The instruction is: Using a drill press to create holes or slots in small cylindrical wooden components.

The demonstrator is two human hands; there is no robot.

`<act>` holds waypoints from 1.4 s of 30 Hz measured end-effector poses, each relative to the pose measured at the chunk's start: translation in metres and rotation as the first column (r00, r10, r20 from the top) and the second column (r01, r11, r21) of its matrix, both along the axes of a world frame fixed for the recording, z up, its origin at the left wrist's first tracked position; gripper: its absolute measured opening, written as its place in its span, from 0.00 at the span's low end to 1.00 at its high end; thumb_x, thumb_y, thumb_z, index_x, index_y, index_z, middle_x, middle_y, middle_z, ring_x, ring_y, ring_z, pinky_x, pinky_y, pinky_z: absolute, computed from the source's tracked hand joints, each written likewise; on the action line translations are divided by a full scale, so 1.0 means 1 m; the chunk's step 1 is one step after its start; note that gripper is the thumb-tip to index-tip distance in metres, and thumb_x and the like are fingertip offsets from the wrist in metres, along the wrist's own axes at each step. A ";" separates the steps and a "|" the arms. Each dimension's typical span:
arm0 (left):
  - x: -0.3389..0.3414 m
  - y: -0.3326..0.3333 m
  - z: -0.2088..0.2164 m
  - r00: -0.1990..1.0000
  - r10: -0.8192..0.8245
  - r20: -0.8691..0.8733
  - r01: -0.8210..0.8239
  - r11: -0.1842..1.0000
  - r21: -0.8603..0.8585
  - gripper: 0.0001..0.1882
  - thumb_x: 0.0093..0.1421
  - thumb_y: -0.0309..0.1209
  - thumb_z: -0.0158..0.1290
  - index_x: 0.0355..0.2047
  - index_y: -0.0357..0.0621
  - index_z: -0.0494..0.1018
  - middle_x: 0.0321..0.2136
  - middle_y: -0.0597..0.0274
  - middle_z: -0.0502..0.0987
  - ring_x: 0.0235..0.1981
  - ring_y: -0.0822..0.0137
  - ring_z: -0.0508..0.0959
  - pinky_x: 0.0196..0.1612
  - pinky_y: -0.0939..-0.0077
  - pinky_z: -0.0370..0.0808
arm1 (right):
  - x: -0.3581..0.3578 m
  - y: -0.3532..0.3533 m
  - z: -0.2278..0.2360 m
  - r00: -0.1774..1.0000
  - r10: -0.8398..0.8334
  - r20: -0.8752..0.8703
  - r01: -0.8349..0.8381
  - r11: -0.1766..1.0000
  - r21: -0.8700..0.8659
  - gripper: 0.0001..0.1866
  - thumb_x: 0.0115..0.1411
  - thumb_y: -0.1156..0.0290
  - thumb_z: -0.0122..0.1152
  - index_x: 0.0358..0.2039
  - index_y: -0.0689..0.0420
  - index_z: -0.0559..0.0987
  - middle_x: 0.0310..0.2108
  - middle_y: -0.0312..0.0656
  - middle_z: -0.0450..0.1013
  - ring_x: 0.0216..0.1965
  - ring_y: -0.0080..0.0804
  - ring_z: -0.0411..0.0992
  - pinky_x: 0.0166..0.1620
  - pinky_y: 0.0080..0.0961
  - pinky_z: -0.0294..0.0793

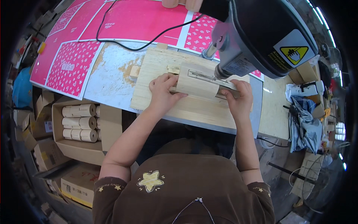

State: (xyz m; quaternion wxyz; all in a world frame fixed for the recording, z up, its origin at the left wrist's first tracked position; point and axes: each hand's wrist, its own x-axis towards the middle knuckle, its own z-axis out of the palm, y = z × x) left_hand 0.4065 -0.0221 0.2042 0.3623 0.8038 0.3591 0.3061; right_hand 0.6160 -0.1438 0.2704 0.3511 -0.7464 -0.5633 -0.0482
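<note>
A pale wooden cylinder (197, 86) lies sideways on a light wooden board, with a narrow metal strip (203, 75) along its top. My left hand (163, 92) grips its left end, fingers behind and thumb at the front. At the opposite end, my right hand (239, 98) is closed, with the thumb below and the fingers on top by a flat metal edge. What its fingertips press on is partly hidden. Right over the cylinder hangs the round metal tip (221, 71) of a black machine head (272, 35), close to the strip.
Pink printed sheets (138, 22) cover the far table, and a black cable (149, 44) crosses them. Small wood blocks (135, 71) sit by the board (149, 99). At left, a cardboard box (80, 147) holds several wooden cylinders (79, 123). Bags and cloth (305, 119) lie at right.
</note>
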 end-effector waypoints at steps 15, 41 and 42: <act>-0.011 0.014 0.007 0.992 -0.126 -0.026 0.129 0.979 0.159 0.26 0.33 0.32 0.66 0.37 0.49 0.74 0.23 0.70 0.69 0.33 0.66 0.69 0.47 0.68 0.54 | 0.052 0.010 0.114 0.844 0.339 -0.415 -0.061 0.830 0.554 0.17 0.60 0.71 0.51 0.49 0.60 0.68 0.43 0.43 0.70 0.44 0.26 0.68 0.43 0.21 0.69; -0.006 0.018 0.005 0.985 -0.167 -0.039 0.171 0.978 0.119 0.26 0.33 0.33 0.66 0.37 0.52 0.75 0.23 0.71 0.68 0.33 0.68 0.68 0.47 0.68 0.54 | -0.019 -0.023 0.013 0.996 0.043 0.085 -0.071 0.924 0.375 0.08 0.52 0.81 0.50 0.33 0.66 0.74 0.26 0.48 0.68 0.27 0.38 0.65 0.30 0.29 0.64; -0.006 0.017 0.004 0.986 -0.164 -0.040 0.168 0.978 0.123 0.26 0.33 0.33 0.66 0.37 0.52 0.75 0.23 0.71 0.68 0.33 0.68 0.68 0.47 0.68 0.54 | -0.019 -0.025 0.018 0.995 0.045 0.084 -0.074 0.922 0.379 0.08 0.52 0.81 0.50 0.33 0.66 0.74 0.26 0.48 0.68 0.27 0.38 0.65 0.30 0.29 0.64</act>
